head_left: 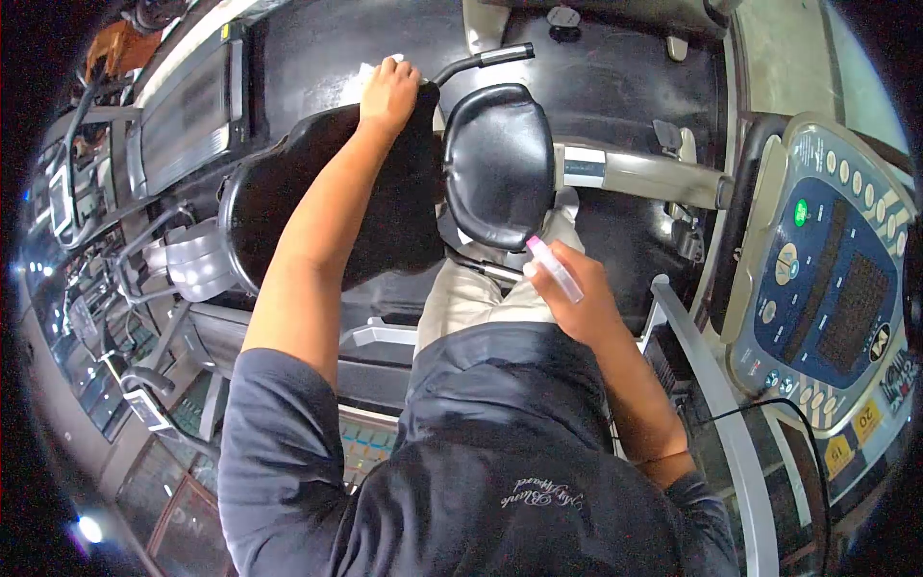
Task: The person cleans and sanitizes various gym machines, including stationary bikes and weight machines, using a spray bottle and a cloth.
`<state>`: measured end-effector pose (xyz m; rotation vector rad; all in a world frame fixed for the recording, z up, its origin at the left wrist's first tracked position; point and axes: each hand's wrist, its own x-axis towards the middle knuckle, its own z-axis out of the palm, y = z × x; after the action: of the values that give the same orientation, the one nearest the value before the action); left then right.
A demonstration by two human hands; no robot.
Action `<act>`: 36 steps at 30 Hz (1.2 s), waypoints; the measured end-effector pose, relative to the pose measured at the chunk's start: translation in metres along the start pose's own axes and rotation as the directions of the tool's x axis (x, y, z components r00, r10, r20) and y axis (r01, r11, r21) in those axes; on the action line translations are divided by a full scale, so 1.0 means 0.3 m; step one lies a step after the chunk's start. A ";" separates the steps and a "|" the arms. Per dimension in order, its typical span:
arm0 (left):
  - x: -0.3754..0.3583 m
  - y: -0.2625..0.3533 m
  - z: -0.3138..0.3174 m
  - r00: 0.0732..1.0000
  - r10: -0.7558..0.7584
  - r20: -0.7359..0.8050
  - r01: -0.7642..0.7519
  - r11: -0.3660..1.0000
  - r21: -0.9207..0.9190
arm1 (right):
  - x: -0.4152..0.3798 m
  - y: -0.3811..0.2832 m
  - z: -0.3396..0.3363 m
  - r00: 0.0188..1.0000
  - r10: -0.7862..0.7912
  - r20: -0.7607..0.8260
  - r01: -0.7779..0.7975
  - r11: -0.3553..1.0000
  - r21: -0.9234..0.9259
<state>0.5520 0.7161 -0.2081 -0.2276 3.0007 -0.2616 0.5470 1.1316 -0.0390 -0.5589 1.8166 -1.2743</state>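
My left hand (389, 96) is closed on a white cloth (366, 70), of which only small edges show past the fingers. It rests at the far edge of the black padded backrest (288, 197) of an exercise machine. My right hand (585, 300) is wrapped round a small clear spray bottle (560, 272) with a pink top, held tilted above my leg. Just beyond the bottle is the shiny black seat pad (500, 163). A bent handlebar (505, 55) with a dark grip sticks out near my left hand.
A machine console (817, 279) with buttons and a dark screen stands close on the right. A pale rail (644, 176) runs from the seat toward it. Grey frame bars (716, 394) rise at my right side. A treadmill (187, 115) and other machines stand on the left.
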 end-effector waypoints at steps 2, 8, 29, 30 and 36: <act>-0.032 -0.007 -0.016 0.996 0.068 -0.062 -0.069 0.997 -0.021 | 0.001 -0.012 0.000 0.997 0.061 0.037 -0.062 0.998 0.019; -0.148 0.077 -0.087 0.989 0.151 -0.014 -0.150 0.989 0.015 | 0.011 -0.004 0.005 1.000 0.007 -0.002 -0.007 0.999 0.036; -0.401 0.101 -0.207 0.948 -0.215 0.233 0.252 0.957 -0.145 | -0.064 -0.070 0.032 0.998 0.068 0.017 -0.069 0.995 0.078; -0.464 0.138 -0.180 0.932 -0.248 0.263 0.295 0.942 -0.160 | -0.071 -0.084 0.033 0.999 0.048 0.026 -0.049 0.997 0.056; -0.866 0.414 -0.234 0.826 0.123 0.551 -0.105 0.992 -0.063 | -0.123 -0.129 0.050 0.995 0.002 0.096 -0.005 1.000 0.029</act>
<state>0.7803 0.8899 -0.1342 -0.0998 2.4249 -0.1100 0.5762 1.1358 0.0080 -0.5903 1.7167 -1.2485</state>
